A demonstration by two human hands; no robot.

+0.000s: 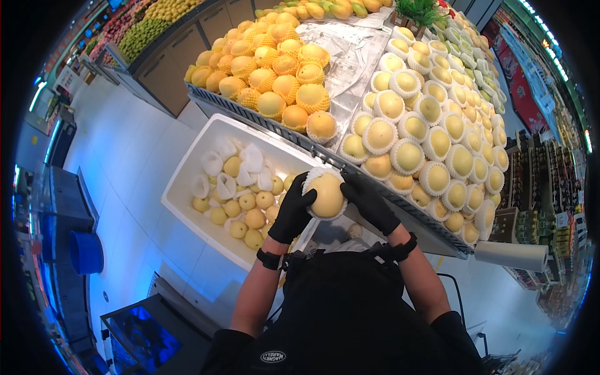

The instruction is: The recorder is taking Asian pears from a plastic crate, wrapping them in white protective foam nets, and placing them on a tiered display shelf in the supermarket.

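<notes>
Between my two black-gloved hands is a round yellow pear (326, 197) with a white foam net sleeve around its rim. My left hand (294, 206) grips it from the left, thumb across its face. On the right side, my right hand (368, 199) presses its fingers and thumb against the sleeve. Below and to the left stands a white foam box (187, 154) holding several loose yellow pears (255, 218) and some empty white foam sleeves (251, 161). To the right rises a sloped pile of sleeved pears (408, 157) on the display stand.
Orange-yellow fruit in yellow foam nets (272, 103) is heaped on the stand's left part, beside crumpled paper sheeting (349, 61). A dark rail (398, 199) edges the stand. A roll of clear bags (511, 256) sits at its right corner. A blue bin (86, 253) stands far left.
</notes>
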